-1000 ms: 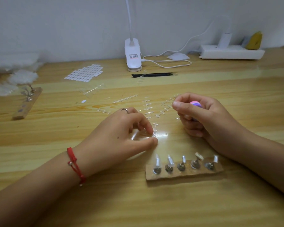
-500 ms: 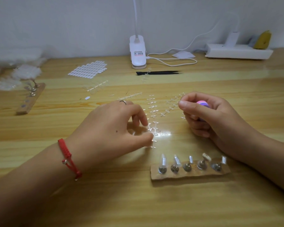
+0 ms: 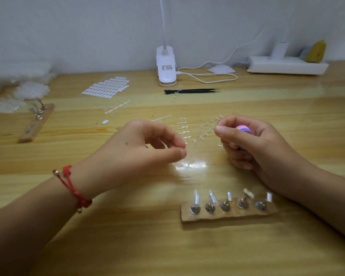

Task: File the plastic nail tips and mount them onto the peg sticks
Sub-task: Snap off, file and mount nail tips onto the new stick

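Clip lamp, white power strip

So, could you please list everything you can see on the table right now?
Clip lamp: one, white, back centre.
Power strip: one, white, back right.
Tweezers: one, black, before the lamp.
Sticker sheet: one, white, back left.
Nail tip strips: several, clear, table centre.
Peg holder: one, wooden, five pegs, near centre.
Second holder: one, wooden, left.
Left hand: one, red bracelet, thumb and forefinger nearly touching.
Right hand: one, grips pink-purple object.
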